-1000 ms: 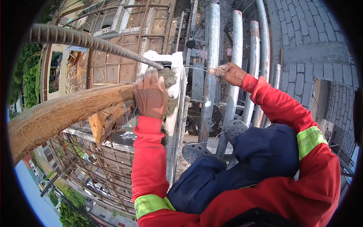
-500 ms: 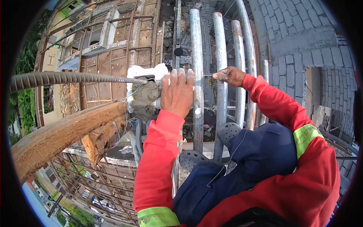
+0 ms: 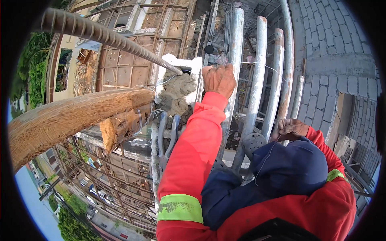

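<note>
My left hand (image 3: 219,81) is closed on a thin tie wire, beside the mortar-filled block top. From this hand the wire (image 3: 250,62) runs right across the pipes and curves down toward my right. By my right knee my right hand (image 3: 292,127) pinches the wire, and a loose length hangs over my dark trousers. A ribbed steel bar (image 3: 120,42) slants down into wet grey mortar (image 3: 175,92) in the block opening. Two grey curved tool handles (image 3: 168,134) stick up just below the mortar; the tool's head is hidden.
A rough timber pole (image 3: 80,112) comes in from the left, with wire tied round a short timber piece (image 3: 120,128). Several metal pipes (image 3: 257,80) lie side by side under my feet, over a drop with rubble. A grey block wall (image 3: 325,36) stands at right.
My left hand has gone from lying flat with fingers spread to closed on the wire. My right hand has moved down toward my knee, and the view has shifted.
</note>
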Demonstrator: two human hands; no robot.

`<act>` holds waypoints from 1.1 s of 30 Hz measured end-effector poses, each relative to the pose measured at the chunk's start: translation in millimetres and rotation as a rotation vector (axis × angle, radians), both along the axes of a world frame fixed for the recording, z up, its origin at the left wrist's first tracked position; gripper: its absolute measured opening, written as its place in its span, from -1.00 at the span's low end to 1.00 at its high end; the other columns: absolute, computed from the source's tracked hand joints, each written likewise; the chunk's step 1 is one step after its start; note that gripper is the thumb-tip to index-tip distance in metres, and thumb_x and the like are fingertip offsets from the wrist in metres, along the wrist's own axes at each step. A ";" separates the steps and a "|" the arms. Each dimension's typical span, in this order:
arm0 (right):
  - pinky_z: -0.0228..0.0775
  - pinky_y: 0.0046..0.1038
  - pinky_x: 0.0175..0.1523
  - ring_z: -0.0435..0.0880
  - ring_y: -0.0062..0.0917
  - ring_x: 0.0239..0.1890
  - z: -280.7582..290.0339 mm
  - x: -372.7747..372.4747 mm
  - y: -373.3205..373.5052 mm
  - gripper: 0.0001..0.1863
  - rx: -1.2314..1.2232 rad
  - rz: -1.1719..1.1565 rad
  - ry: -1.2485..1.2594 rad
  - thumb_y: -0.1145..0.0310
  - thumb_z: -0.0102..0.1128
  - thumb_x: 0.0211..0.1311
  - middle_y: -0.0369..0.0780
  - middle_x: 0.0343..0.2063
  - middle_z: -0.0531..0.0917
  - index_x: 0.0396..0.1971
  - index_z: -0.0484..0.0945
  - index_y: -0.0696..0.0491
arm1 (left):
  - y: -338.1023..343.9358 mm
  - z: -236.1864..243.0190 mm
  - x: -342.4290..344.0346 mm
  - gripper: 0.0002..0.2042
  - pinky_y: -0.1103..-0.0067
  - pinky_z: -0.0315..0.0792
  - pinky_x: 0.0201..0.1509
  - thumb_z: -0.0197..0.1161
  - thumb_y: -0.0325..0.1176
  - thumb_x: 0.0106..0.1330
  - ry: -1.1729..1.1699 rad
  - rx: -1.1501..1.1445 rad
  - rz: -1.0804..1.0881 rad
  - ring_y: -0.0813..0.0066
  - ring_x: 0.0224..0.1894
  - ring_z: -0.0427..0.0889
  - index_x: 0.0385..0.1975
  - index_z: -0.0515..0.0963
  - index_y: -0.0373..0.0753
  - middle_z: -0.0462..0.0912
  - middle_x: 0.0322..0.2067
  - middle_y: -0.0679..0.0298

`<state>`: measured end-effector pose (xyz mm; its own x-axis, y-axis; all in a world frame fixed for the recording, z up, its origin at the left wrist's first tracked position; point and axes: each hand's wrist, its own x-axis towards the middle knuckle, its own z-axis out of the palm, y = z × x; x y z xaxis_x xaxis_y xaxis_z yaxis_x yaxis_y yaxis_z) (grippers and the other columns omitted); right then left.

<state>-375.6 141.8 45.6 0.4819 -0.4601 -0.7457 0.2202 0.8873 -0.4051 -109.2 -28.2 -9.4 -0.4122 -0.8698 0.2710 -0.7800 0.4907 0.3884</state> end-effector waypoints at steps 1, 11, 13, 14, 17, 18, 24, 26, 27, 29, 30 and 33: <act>0.43 -0.27 -0.05 0.60 -0.25 -0.23 -3.6 -0.5 1.2 -0.96 0.025 -0.045 -0.056 0.49 0.06 0.13 -0.12 -0.43 0.61 -0.41 0.44 0.10 | -0.9 1.7 -1.2 -0.91 0.32 0.30 -0.45 0.07 -0.38 0.05 -0.006 0.017 0.013 0.18 -0.56 0.54 -0.59 0.49 -0.19 0.54 -0.66 0.15; 0.44 -0.18 -0.10 0.57 -0.18 -0.17 -24.4 -23.0 31.3 -0.86 0.183 -0.293 -0.187 0.32 0.01 0.22 -0.10 -0.43 0.59 -0.31 0.39 0.07 | -0.8 4.5 -10.1 -0.89 0.35 0.32 -0.42 0.05 -0.38 0.07 -0.064 0.183 0.137 0.17 -0.60 0.55 -0.59 0.50 -0.22 0.55 -0.69 0.10; 0.45 -0.19 -0.13 0.58 -0.21 -0.19 -29.8 -17.9 39.9 -0.83 0.137 -0.273 -0.124 0.29 -0.01 0.23 -0.13 -0.43 0.59 -0.29 0.37 0.05 | 0.1 4.4 -12.9 -0.91 0.36 0.29 -0.35 0.04 -0.40 0.02 -0.018 0.169 0.146 0.18 -0.61 0.54 -0.61 0.48 -0.22 0.55 -0.69 0.10; 0.46 -0.21 -0.15 0.59 -0.23 -0.21 -34.1 -13.4 45.8 -0.80 0.088 -0.254 -0.065 0.25 -0.03 0.24 -0.16 -0.44 0.58 -0.26 0.36 0.04 | 0.4 4.0 -13.2 -0.92 0.36 0.27 -0.31 0.04 -0.41 0.00 0.002 0.163 0.153 0.18 -0.62 0.54 -0.62 0.47 -0.22 0.55 -0.68 0.11; 0.49 -0.37 -0.29 0.54 -0.53 -0.49 -19.8 14.2 1.8 -0.74 0.102 -0.470 0.257 0.16 -0.09 0.27 -0.33 -0.62 0.46 -0.17 0.34 -0.01 | 0.1 6.4 -12.9 -0.91 0.38 0.26 -0.31 0.04 -0.41 0.01 -0.013 0.126 0.198 0.18 -0.63 0.53 -0.63 0.46 -0.23 0.55 -0.70 0.10; 0.46 -0.49 -0.35 0.46 -0.63 -0.54 -26.4 3.3 -17.5 -0.72 -0.015 -0.593 0.273 0.13 -0.10 0.27 -0.38 -0.64 0.39 -0.14 0.32 -0.03 | 0.2 7.9 -15.8 -0.91 0.38 0.26 -0.30 0.04 -0.42 0.02 0.009 0.107 0.205 0.17 -0.63 0.53 -0.63 0.45 -0.23 0.55 -0.71 0.10; 0.24 -0.73 -0.53 0.25 -0.80 -0.63 -25.7 -66.1 -131.7 -0.69 -0.359 -0.539 0.563 0.28 -0.07 0.28 -0.44 -0.61 0.30 -0.05 0.33 0.10 | -1.8 9.1 -17.8 -0.86 0.32 0.31 -0.39 0.04 -0.38 0.08 -0.021 0.191 0.259 0.09 -0.59 0.55 -0.64 0.47 -0.26 0.55 -0.69 0.04; 0.26 -0.73 -0.51 0.28 -0.81 -0.61 -22.9 -60.4 -135.9 -0.68 -0.365 -0.550 0.555 0.30 -0.05 0.27 -0.43 -0.58 0.34 -0.05 0.34 0.13 | -3.9 9.9 -14.6 -0.85 0.32 0.31 -0.39 0.03 -0.39 0.08 -0.100 0.229 0.292 0.08 -0.57 0.56 -0.63 0.49 -0.27 0.55 -0.68 0.02; 0.27 -0.73 -0.49 0.30 -0.81 -0.59 -21.1 -56.0 -136.2 -0.68 -0.362 -0.555 0.545 0.33 -0.04 0.25 -0.42 -0.56 0.38 -0.05 0.35 0.16 | -4.8 8.4 -14.8 -0.85 0.32 0.31 -0.39 0.03 -0.39 0.08 -0.091 0.221 0.285 0.08 -0.57 0.56 -0.63 0.49 -0.27 0.55 -0.68 0.02; 0.29 -0.73 -0.47 0.33 -0.81 -0.57 -22.3 -46.8 -152.6 -0.67 -0.365 -0.564 0.532 0.35 -0.03 0.24 -0.41 -0.53 0.42 -0.04 0.36 0.19 | -7.1 4.0 -12.7 -0.84 0.32 0.33 -0.38 0.01 -0.38 0.08 -0.252 0.297 0.247 0.09 -0.54 0.58 -0.60 0.52 -0.27 0.57 -0.64 0.03; 0.34 -0.66 -0.41 0.42 -0.71 -0.53 -26.8 -47.1 -169.2 -0.68 -0.421 -0.469 0.657 0.38 -0.02 0.22 -0.34 -0.49 0.48 -0.05 0.38 0.18 | -6.2 1.0 -13.5 -0.82 0.32 0.34 -0.37 0.00 -0.38 0.09 -0.335 0.342 0.222 0.09 -0.52 0.59 -0.58 0.54 -0.27 0.58 -0.61 0.04; 0.45 -0.41 -0.20 0.59 -0.38 -0.34 -39.8 -49.7 -226.0 -0.71 -1.131 0.371 1.509 0.43 -0.03 0.15 -0.15 -0.29 0.59 -0.10 0.47 0.08 | -7.8 12.7 -23.7 -0.80 0.33 0.37 -0.34 -0.01 -0.36 0.11 -0.464 0.464 0.094 0.15 -0.45 0.61 -0.51 0.57 -0.25 0.61 -0.54 0.10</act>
<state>-425.3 -84.1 5.8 -0.0082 -0.9988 -0.0492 -0.9219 0.0266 -0.3866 -132.9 -36.0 3.3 -0.3126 -0.8916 -0.3276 -0.9486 0.2749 0.1568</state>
